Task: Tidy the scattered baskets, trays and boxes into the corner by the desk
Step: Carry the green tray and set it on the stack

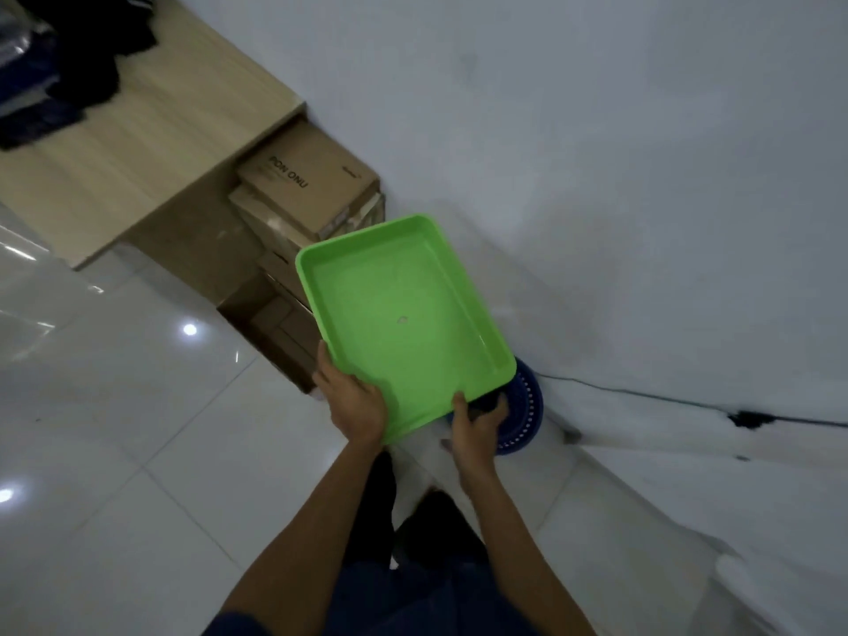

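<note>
A bright green rectangular tray [404, 314] is held level above the floor, near the wall corner. My left hand [355, 403] grips its near left corner. My right hand [477, 422] grips its near edge from below, thumb on the rim. Under the tray's near right corner a round blue perforated basket [527, 406] sits on the floor against the wall, mostly hidden. Brown cardboard boxes [305, 188] are stacked beside the wooden desk [137, 149], left of the tray.
The white wall [619, 176] runs along the right. A black cable [665, 397] trails along its base. Dark clothes [59, 62] lie on the desk. Glossy white tile floor [137, 429] spreads to the left. My legs are below the tray.
</note>
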